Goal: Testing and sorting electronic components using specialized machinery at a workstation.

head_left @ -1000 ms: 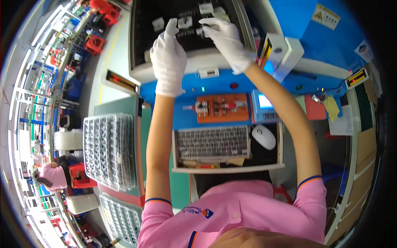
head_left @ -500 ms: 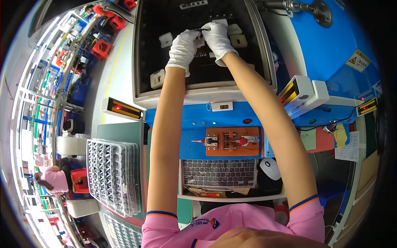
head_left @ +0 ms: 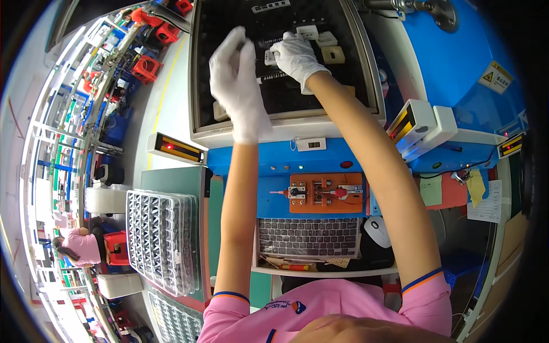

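Observation:
Both my hands wear white gloves. My left hand (head_left: 237,86) is lifted over the left part of a black work surface (head_left: 320,94), its fingers stretched out with a gap between them and nothing visible in them. Toward the back middle of that surface, my right hand (head_left: 296,60) has its fingers bent together at a small white block (head_left: 270,58), which they seem to pinch; the fingertips partly cover it. Beside the block lies a row of small dark pieces (head_left: 273,42). Further white blocks (head_left: 309,32) and a cream block (head_left: 333,55) sit right of and behind my right hand.
A raised pale frame (head_left: 286,124) borders the black surface. Nearer stand an orange clamp fixture (head_left: 326,193), a keyboard (head_left: 309,237) and a mouse (head_left: 376,231). Stacked clear trays (head_left: 160,240) are at left. Yellow-and-black sensor bars (head_left: 178,148) flank the frame.
My left hand has let go at the middle and moved left and toward me, rising off the surface. My right hand stays near the same spot, with the white block now more visible.

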Demonstrator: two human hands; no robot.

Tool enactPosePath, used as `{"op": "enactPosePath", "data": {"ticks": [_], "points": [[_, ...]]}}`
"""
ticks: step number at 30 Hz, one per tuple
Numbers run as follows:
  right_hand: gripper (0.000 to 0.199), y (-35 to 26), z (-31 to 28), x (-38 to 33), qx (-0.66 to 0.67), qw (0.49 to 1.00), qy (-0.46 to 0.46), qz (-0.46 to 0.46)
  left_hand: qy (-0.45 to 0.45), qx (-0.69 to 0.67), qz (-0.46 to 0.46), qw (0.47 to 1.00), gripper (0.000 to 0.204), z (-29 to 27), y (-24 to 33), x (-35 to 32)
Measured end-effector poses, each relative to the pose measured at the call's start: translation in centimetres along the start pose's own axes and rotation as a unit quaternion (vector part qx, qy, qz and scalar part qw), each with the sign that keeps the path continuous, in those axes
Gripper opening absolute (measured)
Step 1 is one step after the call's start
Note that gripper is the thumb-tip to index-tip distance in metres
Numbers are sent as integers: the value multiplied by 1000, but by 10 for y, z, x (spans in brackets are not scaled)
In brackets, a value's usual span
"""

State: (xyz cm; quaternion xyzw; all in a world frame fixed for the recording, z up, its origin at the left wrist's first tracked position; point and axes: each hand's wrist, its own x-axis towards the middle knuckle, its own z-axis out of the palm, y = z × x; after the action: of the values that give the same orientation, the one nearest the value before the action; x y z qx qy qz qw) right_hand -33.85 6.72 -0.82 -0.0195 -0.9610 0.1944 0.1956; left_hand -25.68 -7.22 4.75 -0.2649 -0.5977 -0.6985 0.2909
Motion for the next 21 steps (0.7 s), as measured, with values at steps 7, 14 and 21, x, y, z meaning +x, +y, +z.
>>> {"op": "enactPosePath", "data": {"ticks": [7, 14, 21], "points": [[55, -22, -65, -77, 133, 963, 199, -121, -233, 257, -126, 929, 20, -88, 68, -122], [23, -9, -102, -252, 34, 976, 47, -208, -265, 364, -120, 885, 15, -121, 34, -179], [28, 35, -82, -280, -58, 982, -4, -179, -287, 382, -92, 873, 13, -131, 25, -174]]}}
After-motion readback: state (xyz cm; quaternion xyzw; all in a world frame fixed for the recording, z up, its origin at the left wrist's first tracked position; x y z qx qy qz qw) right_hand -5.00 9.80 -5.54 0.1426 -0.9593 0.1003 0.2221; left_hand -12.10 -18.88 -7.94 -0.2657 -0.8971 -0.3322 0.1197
